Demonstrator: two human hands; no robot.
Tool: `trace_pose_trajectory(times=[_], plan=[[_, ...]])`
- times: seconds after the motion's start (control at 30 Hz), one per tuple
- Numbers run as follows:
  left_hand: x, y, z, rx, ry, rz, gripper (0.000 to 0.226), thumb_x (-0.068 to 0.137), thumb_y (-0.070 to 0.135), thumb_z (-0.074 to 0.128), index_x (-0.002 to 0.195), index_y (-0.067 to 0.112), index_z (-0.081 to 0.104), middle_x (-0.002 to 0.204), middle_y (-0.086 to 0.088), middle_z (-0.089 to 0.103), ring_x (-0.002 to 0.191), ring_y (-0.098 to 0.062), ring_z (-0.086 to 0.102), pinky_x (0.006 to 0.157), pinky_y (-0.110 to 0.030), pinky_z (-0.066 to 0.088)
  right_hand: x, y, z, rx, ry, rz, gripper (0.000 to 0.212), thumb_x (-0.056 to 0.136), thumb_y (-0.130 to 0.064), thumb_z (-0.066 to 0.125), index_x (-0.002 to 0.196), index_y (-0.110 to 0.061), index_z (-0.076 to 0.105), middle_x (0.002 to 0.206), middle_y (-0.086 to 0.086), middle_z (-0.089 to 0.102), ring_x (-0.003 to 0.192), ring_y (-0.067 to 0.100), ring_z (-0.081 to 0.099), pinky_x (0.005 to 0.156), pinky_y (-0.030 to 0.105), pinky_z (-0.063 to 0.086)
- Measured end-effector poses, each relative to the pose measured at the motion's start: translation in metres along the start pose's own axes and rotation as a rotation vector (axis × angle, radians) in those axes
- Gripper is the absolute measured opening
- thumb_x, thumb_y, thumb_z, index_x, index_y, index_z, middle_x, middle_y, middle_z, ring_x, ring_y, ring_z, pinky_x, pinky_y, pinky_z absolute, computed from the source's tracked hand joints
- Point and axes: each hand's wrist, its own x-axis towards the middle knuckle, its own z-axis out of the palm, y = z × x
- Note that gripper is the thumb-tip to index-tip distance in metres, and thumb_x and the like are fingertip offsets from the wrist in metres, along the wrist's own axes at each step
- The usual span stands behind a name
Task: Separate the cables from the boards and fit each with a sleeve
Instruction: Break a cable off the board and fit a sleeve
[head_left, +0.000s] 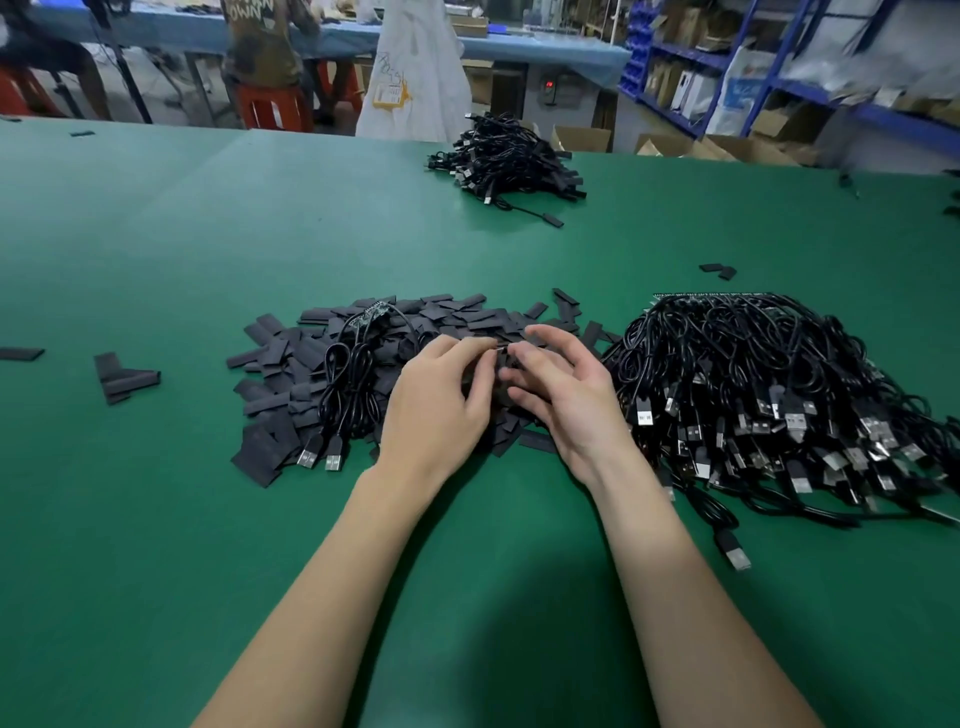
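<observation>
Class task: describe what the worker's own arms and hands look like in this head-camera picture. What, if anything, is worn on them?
Both forearms are bare up to the picture's bottom edge: no sleeves in view. The left hand and right hand wear no gloves, and no rings, watch or wrist strap can be seen.

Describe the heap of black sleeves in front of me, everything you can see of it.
The heap of black sleeves is a loose, low spread of short, flat, matt dark-grey rectangular pieces, lying at all angles on the green table. A few strays lie apart to its left. A small bundle of black USB cables lies on its left part, plugs toward the near edge. The left hand and right hand work over its middle, fingertips meeting on a small piece.
</observation>
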Motion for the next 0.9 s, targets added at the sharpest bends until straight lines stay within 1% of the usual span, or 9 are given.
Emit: trace_pose_trajectory(times=[0.07,0.13,0.23,0.33,0.4,0.47,0.53,0.67,0.9], plan=[[-0.003,-0.003,-0.005,-0.082,0.022,-0.018,0.021,0.098,0.017,0.064,0.114,0.018,0.077,0.095,0.002,0.071,0.084,-0.006,0.063,0.081,-0.017,0.048,0.001,0.002,-0.002,0.057,0.001,0.004,0.019,0.094,-0.007,0.068,0.112,-0.013,0.066,0.091,0.002,0.077,0.075,0.014,0.073,0.067,0.023,0.058],[-0.005,-0.002,-0.008,-0.151,0.044,-0.039,0.021,0.096,0.015,0.067,0.113,0.020,0.078,0.088,0.004,0.070,0.079,-0.007,0.062,0.074,-0.010,0.042,0.000,0.003,-0.004,0.077,-0.012,0.002,0.017,0.094,-0.007,0.068,0.111,-0.012,0.068,0.094,0.003,0.077,0.078,0.015,0.074,0.069,0.023,0.058],[-0.007,0.003,-0.006,-0.336,0.006,-0.073,0.023,0.094,0.012,0.070,0.111,0.024,0.078,0.087,0.002,0.073,0.073,-0.018,0.063,0.067,-0.022,0.048,-0.001,0.002,-0.004,0.128,-0.021,-0.011,0.017,0.094,-0.005,0.066,0.109,-0.012,0.069,0.094,0.003,0.077,0.082,0.014,0.074,0.072,0.022,0.058],[-0.007,0.002,-0.006,-0.501,-0.042,-0.117,0.024,0.091,0.009,0.073,0.110,0.022,0.078,0.096,0.003,0.077,0.087,-0.025,0.071,0.081,-0.037,0.058,-0.001,0.000,-0.004,0.201,-0.027,-0.016,0.017,0.095,-0.004,0.063,0.109,-0.012,0.070,0.095,0.002,0.078,0.085,0.011,0.074,0.073,0.021,0.058],[-0.006,-0.002,-0.006,-0.593,-0.060,-0.169,0.022,0.089,0.007,0.075,0.107,0.019,0.077,0.097,0.004,0.078,0.090,-0.019,0.073,0.085,-0.033,0.058,-0.002,-0.001,-0.004,0.237,-0.029,-0.008,0.017,0.094,-0.006,0.064,0.107,-0.012,0.071,0.097,0.003,0.077,0.087,0.011,0.074,0.072,0.020,0.058],[-0.005,-0.005,-0.006,-0.659,-0.069,-0.190,0.021,0.088,0.006,0.076,0.102,0.022,0.076,0.096,0.005,0.078,0.087,-0.012,0.071,0.080,-0.025,0.056,-0.002,-0.001,-0.004,0.265,-0.048,-0.005,0.018,0.092,-0.007,0.065,0.108,-0.010,0.071,0.098,0.004,0.077,0.087,0.012,0.074,0.072,0.020,0.058],[-0.005,-0.006,-0.006,-0.691,-0.071,-0.186,0.019,0.087,0.007,0.077,0.099,0.021,0.076,0.096,0.004,0.078,0.086,-0.010,0.072,0.077,-0.020,0.054,-0.003,-0.001,-0.004,0.265,-0.075,-0.008,0.023,0.087,-0.009,0.068,0.110,-0.009,0.070,0.099,0.005,0.077,0.086,0.013,0.074,0.071,0.019,0.058],[-0.005,-0.007,-0.004,-0.750,-0.063,-0.176,0.020,0.086,0.003,0.077,0.098,0.019,0.076,0.096,0.001,0.079,0.089,-0.011,0.074,0.080,-0.019,0.054,-0.002,0.000,-0.003,0.234,-0.096,-0.028,0.027,0.081,-0.011,0.071,0.107,-0.008,0.072,0.098,0.005,0.077,0.085,0.011,0.074,0.073,0.018,0.057],[-0.004,-0.009,-0.003,-0.786,-0.074,-0.196,0.020,0.086,0.002,0.077,0.097,0.019,0.077,0.091,0.003,0.078,0.079,-0.004,0.071,0.075,-0.015,0.053,-0.002,-0.001,-0.001,0.284,-0.072,-0.057,0.013,0.079,-0.010,0.071,0.086,-0.014,0.081,0.093,0.005,0.077,0.088,0.009,0.073,0.075,0.018,0.058]])
